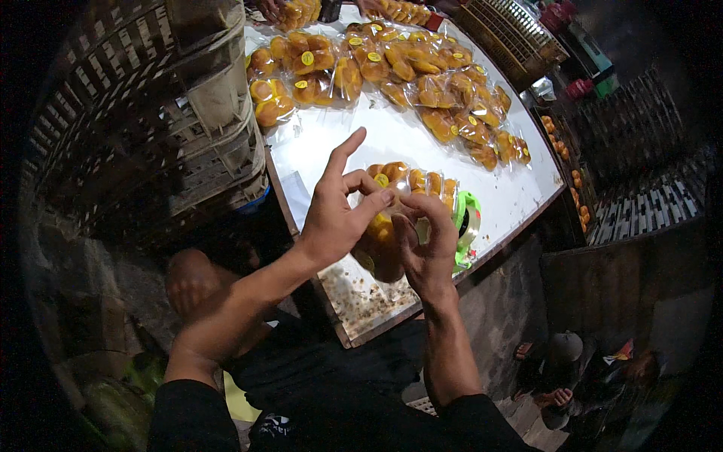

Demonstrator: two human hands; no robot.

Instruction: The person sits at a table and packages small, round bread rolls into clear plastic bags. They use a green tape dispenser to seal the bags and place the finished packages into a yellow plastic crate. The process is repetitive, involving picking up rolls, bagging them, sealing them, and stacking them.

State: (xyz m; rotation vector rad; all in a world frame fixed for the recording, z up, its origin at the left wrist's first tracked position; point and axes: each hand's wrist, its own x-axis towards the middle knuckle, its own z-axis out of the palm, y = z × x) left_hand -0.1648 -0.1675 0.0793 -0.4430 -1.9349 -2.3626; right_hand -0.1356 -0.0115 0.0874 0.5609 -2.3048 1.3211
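In front of me, above the near part of the white table (376, 294), my two hands meet at the gathered top of a clear plastic bag of golden-brown bread buns (385, 260). My left hand (337, 205) pinches there with thumb and a bent finger, its index finger raised. The thumb and fingers of my right hand (431, 245) close on the same place from the right. The plastic between the fingertips is mostly hidden. Just beyond stand more bagged buns (437, 183). A bright green tape dispenser (468, 226) is beside my right hand.
Many bagged buns with yellow stickers (444, 90) cover the table's far part. Stacked plastic crates (218, 98) rise at the left edge. At the far side is another person's hand (273, 9). Trays of unwrapped buns (578, 188) are on the right; a person in a cap (565, 348) is lower right.
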